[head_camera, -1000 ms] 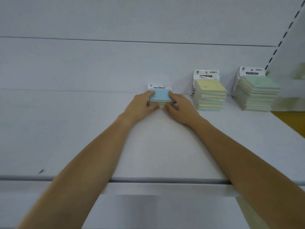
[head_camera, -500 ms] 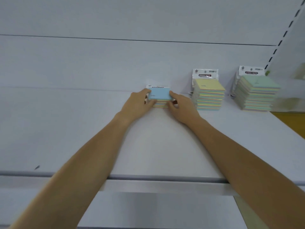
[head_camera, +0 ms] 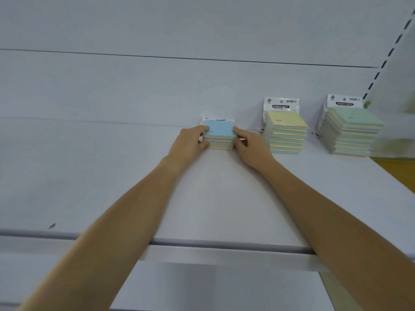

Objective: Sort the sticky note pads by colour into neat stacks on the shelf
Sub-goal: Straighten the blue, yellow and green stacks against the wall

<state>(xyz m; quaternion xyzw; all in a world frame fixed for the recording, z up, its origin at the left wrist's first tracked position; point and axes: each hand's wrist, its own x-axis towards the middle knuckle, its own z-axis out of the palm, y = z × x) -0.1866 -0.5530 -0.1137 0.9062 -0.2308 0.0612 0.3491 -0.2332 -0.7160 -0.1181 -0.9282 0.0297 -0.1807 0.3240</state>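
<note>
A short stack of sticky note pads with a blue top (head_camera: 221, 131) rests on the white shelf (head_camera: 112, 187) near the back wall. My left hand (head_camera: 190, 145) presses its left side and my right hand (head_camera: 249, 145) presses its right side, fingers against the edges. To the right stands a taller stack topped with yellow (head_camera: 286, 133), its white header card upright behind it. Further right is a stack topped with green (head_camera: 352, 133), slightly fanned.
The shelf's front lip (head_camera: 224, 245) crosses the lower view, with a lower shelf beneath. A slotted upright (head_camera: 386, 59) bounds the right side. A small dark mark (head_camera: 52, 225) lies near the front left. Blurred greenish items sit at far right.
Both hands have squeezed the blue-topped stack together and nudged it slightly back; the pads look more aligned than a second ago.
</note>
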